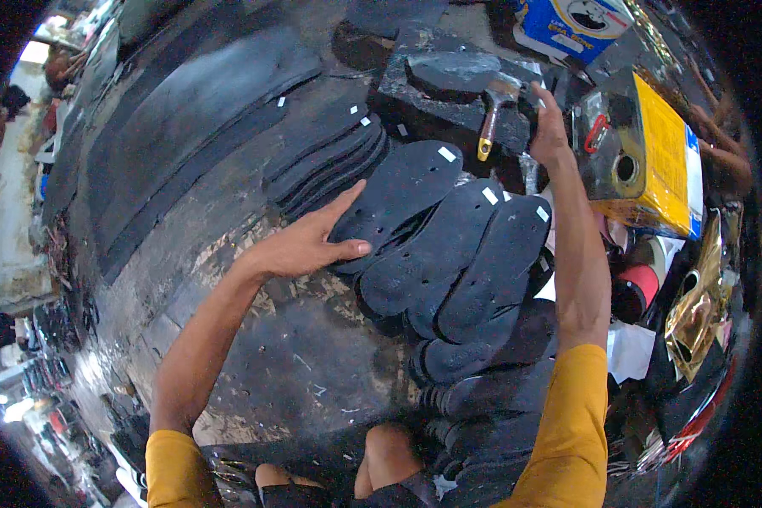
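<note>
My left hand [309, 241] is open, thumb and forefinger spread, at the near left edge of a black flip-flop-shaped sole [411, 182]. Other black soles [499, 262] overlap to its right, with small holes and white stickers at their far ends. My right hand [552, 127] reaches to the right side of a dark, crusted block [461, 118]. Its fingers appear stretched out, partly hidden, and nothing shows held in them. Beside it, a flat paint brush [493, 118] with a yellow-tipped handle rests on the block, bristles on a dark sole-shaped piece [444, 78].
Stacked soles [326, 161] stand left of the spread ones; more stacks [483, 423] lie nearer me. Large black sheets [203, 127] cover the far left. A yellow-and-silver tin [635, 161] stands at right, a blue-and-white box [571, 30] behind it. Gold foil [694, 305] lies at far right.
</note>
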`<state>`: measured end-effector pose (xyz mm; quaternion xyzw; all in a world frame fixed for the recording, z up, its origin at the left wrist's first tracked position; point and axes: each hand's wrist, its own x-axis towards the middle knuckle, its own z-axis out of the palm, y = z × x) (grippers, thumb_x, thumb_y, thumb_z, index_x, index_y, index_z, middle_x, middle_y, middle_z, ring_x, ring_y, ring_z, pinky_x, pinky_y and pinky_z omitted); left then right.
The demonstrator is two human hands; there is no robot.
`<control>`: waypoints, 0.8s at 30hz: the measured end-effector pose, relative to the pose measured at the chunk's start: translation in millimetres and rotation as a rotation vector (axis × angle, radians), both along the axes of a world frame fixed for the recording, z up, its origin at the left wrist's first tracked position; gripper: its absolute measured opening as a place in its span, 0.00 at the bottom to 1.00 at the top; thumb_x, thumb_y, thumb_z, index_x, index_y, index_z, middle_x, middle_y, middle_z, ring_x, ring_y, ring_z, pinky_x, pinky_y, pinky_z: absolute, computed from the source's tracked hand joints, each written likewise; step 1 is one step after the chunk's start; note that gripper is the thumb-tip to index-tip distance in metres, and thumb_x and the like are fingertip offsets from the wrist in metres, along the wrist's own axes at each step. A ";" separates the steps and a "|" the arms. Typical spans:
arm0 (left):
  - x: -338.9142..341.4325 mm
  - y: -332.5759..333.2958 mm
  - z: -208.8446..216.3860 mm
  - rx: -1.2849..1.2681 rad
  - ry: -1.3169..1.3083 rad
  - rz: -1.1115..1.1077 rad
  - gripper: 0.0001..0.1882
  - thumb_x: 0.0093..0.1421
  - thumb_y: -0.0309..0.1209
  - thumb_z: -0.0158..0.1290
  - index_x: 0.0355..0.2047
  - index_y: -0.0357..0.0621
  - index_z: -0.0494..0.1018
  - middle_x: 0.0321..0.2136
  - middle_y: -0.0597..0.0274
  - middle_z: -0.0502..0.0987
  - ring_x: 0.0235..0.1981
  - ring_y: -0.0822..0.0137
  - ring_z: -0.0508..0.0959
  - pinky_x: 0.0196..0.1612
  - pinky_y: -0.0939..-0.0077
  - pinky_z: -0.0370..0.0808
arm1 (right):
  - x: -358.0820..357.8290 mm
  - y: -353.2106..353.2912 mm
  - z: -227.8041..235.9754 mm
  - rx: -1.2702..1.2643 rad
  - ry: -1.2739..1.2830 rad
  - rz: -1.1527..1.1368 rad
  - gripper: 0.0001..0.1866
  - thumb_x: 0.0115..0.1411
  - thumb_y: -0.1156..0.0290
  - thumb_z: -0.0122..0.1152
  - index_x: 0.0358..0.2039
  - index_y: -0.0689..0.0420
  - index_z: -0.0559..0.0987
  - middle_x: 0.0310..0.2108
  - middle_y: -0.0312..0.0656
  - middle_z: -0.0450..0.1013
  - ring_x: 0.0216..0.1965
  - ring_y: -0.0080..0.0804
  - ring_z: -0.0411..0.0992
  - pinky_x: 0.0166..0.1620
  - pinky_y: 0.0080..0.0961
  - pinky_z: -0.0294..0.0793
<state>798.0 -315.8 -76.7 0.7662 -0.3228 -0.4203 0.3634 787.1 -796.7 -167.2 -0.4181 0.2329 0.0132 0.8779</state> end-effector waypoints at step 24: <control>109.8 5.7 -57.3 -0.029 -0.306 -0.060 0.43 0.69 0.43 0.64 0.79 0.56 0.57 0.70 0.51 0.71 0.70 0.52 0.67 0.75 0.58 0.59 | 2.4 19.9 2.4 -0.283 0.175 -0.025 0.38 0.66 0.32 0.62 0.63 0.50 0.78 0.55 0.41 0.81 0.52 0.39 0.81 0.59 0.41 0.79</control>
